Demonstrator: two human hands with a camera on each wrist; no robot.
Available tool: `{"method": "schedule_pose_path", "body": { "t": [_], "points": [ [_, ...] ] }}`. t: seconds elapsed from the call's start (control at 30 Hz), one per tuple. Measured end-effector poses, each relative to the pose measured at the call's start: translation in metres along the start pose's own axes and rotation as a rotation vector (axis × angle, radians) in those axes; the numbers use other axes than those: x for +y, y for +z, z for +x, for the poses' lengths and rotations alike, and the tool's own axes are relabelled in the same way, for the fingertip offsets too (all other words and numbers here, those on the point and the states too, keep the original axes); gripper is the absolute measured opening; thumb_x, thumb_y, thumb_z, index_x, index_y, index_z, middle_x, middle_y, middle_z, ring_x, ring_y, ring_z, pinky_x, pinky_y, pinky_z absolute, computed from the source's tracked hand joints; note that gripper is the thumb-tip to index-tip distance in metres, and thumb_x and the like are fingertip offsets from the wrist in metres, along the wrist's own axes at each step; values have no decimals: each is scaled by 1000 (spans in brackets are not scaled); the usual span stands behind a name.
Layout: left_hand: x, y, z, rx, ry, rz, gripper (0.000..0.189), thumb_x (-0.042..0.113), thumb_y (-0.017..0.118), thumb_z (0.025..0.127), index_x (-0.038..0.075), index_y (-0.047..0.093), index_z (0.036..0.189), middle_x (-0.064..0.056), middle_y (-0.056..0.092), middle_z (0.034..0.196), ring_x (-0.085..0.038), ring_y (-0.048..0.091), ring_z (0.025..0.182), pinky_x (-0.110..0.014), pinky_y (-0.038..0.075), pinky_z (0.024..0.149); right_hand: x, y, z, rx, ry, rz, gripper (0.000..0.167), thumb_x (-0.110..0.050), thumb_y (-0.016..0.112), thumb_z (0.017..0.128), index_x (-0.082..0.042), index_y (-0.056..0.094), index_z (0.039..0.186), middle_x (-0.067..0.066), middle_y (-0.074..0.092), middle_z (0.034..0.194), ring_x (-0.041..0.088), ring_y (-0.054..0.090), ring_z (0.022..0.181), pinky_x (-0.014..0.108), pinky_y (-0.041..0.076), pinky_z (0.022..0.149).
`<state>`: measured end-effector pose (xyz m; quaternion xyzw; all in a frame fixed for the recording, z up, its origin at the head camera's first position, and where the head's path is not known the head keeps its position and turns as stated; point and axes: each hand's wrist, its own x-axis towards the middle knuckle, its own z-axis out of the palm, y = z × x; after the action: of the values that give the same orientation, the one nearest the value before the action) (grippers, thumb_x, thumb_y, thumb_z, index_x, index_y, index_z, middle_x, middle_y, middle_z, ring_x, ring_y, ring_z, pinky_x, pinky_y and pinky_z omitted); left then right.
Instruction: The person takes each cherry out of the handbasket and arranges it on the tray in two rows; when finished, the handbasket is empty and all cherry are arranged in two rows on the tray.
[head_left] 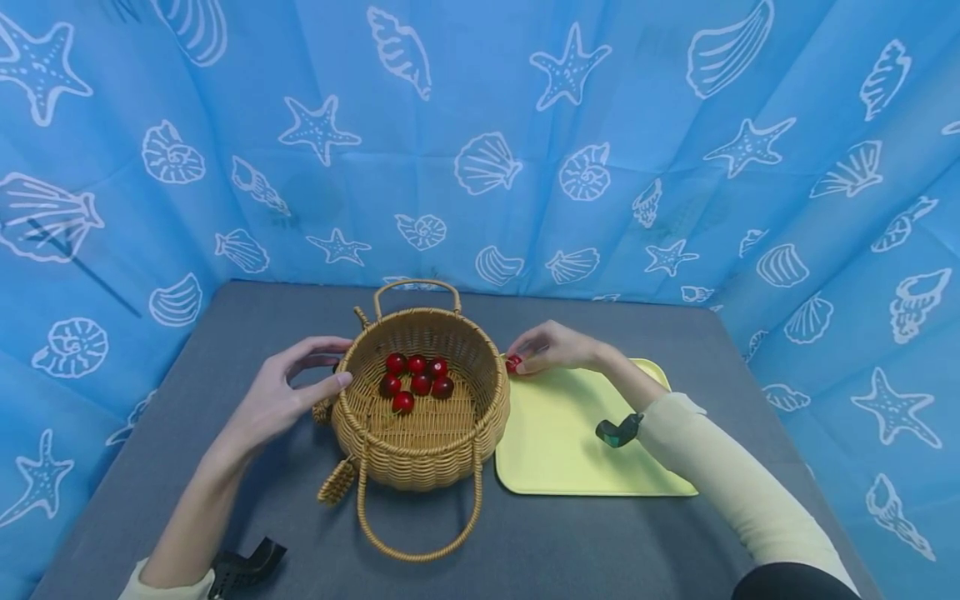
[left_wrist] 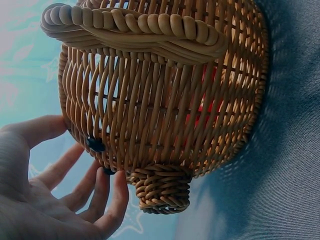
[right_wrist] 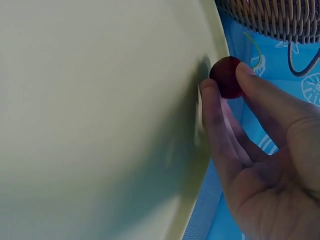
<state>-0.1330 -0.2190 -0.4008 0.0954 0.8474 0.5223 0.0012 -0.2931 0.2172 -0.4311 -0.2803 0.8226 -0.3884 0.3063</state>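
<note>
A round wicker basket point(head_left: 420, 462) stands on the table with several dark red cherries point(head_left: 421, 383) on its floor. My left hand point(head_left: 281, 396) is at the basket's left side, its fingertips touching the woven wall near the rim in the left wrist view. Those fingers are spread and not wrapped around it. Just right of the basket, my right hand point(head_left: 558, 346) pinches a cherry point(right_wrist: 227, 77) between thumb and fingertips. A thin green stem shows beside this cherry in the right wrist view. It is held over the edge of a yellow tray point(head_left: 577, 442).
The tray lies to the right of the basket, close against it. One basket handle point(head_left: 420, 557) hangs down toward the front, and another point(head_left: 416, 283) stands at the back. A wicker knob point(left_wrist: 162, 189) juts from the left wall. Blue curtains point(head_left: 465, 167) surround the grey table point(head_left: 562, 546).
</note>
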Motion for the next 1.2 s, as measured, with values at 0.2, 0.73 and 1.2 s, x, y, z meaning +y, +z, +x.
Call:
{"method": "schedule_pose_path", "body": {
  "t": [0.2, 0.73, 1.2],
  "points": [
    [0, 0, -1, 0, -4, 0, 48, 29, 76, 103, 16, 63, 148, -13, 63, 151, -40, 57, 141, -76, 43, 112, -1, 1, 1, 30, 6, -64, 38, -7, 82, 95, 3, 74, 130, 25, 81, 117, 26, 82, 101, 31, 67, 87],
    [0, 0, -1, -2, -6, -5, 49, 30, 76, 103, 17, 63, 148, -13, 63, 152, -39, 57, 141, -75, 43, 113, 0, 3, 3, 115, -27, -145, 33, -8, 87, 90, -2, 80, 121, 16, 83, 113, 36, 75, 109, 28, 59, 92],
    [0, 0, -1, 1, -4, 3, 48, 30, 76, 103, 17, 63, 148, -12, 64, 152, -39, 58, 140, -75, 42, 114, 7, 0, 3, 111, 61, 51, 36, -5, 82, 94, 4, 74, 129, 22, 79, 108, 23, 81, 92, 36, 69, 87]
  ]
}}
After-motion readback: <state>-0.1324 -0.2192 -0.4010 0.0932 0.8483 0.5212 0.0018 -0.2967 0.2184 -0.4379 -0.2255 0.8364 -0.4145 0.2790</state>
